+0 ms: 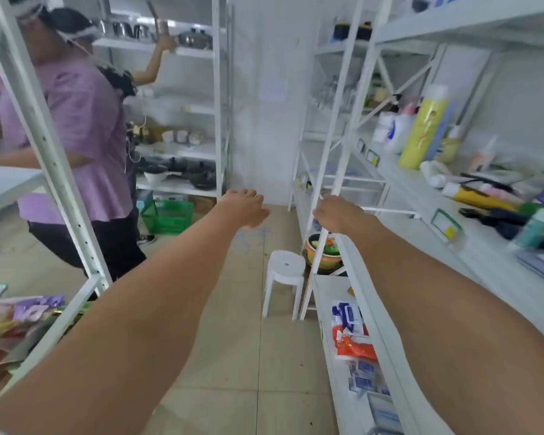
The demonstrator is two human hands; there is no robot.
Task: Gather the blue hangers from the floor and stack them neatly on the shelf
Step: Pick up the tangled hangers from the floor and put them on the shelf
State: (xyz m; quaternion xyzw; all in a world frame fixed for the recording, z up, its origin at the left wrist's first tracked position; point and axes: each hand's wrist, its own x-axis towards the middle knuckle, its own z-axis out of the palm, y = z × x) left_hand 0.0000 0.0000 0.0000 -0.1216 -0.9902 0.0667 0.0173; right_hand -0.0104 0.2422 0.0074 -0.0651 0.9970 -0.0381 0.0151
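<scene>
Head view looks down an aisle between white racks, both bare forearms stretched forward. Nearest, on the right, a low shelf [327, 309] carries flat packets [354, 343] in blue, white and orange. On the left a low shelf holds purple and red sachets [29, 312]. Further on, the left hand [244, 208] hangs in the air over the floor, fingers loosely bent, holding nothing. The right hand [336, 215] is curled against the white upright post [343, 130] of the right rack; whether it truly grips the post I cannot tell. Below it stands a white plastic stool [285, 277], and beside that a yellow bowl [322, 252] with green and orange contents too blurred to name. The waist-high shelf on the right bears bottles, among them a tall yellow can [423, 127]. A faint bluish smudge [252, 237] on the floor tiles past the left hand may be the blue hangers; it is too blurred to say. Beyond, a green basket [167, 216] sits on the floor, its contents unclear. A person in a purple top [82, 127] stands at the left racks, which hold dark pans [186, 174].
</scene>
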